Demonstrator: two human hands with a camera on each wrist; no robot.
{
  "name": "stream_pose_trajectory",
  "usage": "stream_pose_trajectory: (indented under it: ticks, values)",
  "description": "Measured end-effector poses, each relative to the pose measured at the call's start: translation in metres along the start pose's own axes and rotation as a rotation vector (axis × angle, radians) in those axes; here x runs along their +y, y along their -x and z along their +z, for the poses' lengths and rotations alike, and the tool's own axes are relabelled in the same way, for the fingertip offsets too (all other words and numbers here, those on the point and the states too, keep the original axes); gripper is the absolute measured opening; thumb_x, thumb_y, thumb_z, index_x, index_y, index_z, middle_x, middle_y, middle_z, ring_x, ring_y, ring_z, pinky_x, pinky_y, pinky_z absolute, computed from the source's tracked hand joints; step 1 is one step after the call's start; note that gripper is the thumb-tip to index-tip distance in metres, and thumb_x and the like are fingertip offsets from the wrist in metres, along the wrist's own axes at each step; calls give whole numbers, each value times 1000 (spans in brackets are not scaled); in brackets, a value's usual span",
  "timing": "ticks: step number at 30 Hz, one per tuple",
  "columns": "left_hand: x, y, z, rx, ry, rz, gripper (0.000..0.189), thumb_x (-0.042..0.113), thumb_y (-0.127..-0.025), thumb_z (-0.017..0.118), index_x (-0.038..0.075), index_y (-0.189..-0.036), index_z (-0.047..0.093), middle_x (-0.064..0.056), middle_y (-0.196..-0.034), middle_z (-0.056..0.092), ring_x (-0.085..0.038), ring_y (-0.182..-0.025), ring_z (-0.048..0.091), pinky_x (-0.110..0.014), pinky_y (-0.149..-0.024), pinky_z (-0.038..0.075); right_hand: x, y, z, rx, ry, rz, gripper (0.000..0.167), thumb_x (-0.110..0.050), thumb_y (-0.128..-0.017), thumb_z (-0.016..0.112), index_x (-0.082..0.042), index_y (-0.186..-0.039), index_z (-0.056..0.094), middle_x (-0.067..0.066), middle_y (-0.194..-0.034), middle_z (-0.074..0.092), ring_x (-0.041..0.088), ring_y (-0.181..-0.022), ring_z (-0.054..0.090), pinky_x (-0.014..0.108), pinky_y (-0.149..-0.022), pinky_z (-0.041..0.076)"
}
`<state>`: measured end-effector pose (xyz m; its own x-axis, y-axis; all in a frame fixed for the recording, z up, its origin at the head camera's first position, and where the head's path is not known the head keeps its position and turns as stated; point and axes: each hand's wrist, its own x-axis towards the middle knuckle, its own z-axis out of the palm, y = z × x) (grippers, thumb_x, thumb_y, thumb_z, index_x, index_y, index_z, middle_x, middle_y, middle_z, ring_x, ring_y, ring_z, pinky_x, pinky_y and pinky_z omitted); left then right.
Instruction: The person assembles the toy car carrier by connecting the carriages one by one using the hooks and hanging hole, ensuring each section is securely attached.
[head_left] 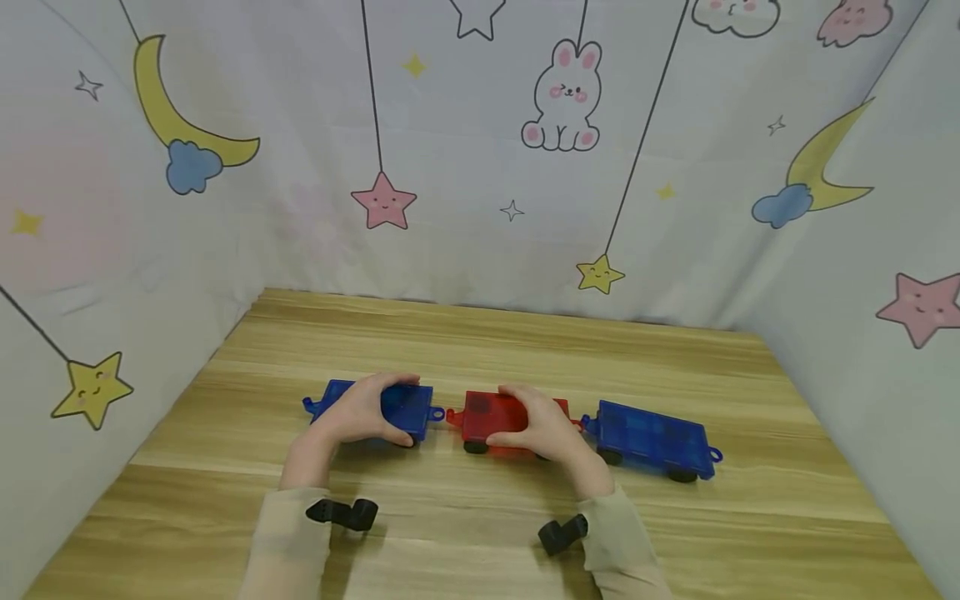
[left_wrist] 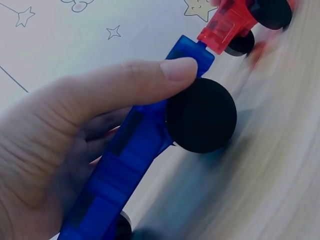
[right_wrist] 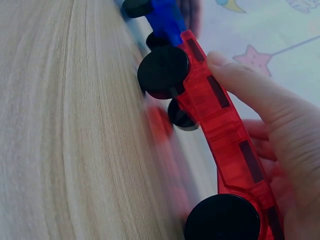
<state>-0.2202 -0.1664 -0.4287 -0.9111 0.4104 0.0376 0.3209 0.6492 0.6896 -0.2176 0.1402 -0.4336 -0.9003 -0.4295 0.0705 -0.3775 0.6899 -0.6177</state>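
Observation:
My left hand (head_left: 362, 410) grips a translucent blue toy wagon (head_left: 412, 406) by its long sides, thumb near a black wheel (left_wrist: 201, 115) in the left wrist view. Beside it, my right hand (head_left: 538, 427) holds a translucent red toy wagon (head_left: 483, 408) the same way. The blue wagon's ring (head_left: 437, 413) faces the red wagon's hook (head_left: 452, 417), end to end and very close. To the right stands a second blue wagon (head_left: 652, 437), slightly angled, its hook (head_left: 588, 422) right at the red wagon's other end. Fingertips on the far sides are partly hidden.
All three wagons form a row across the wood-grain table (head_left: 465, 517). Behind and at both sides hangs a white cloth (head_left: 465, 267) printed with stars, moons and a rabbit. A black wrist camera (head_left: 352, 514) sits on the left sleeve, another (head_left: 558, 536) on the right.

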Motion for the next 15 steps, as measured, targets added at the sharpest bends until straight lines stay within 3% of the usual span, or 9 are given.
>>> stream_pose_trajectory:
  ticks: [15]
  values:
    - [2,1,-2,2,50,6,92,33,-66,91,8,-143,49,-16,-144,51,-38,-133,45,-59,-107,39,2,0,2,6,-14,4,79,-40,-76,83,-8,-142,52,11,-142,54,34,-133,48,54,-110,39]
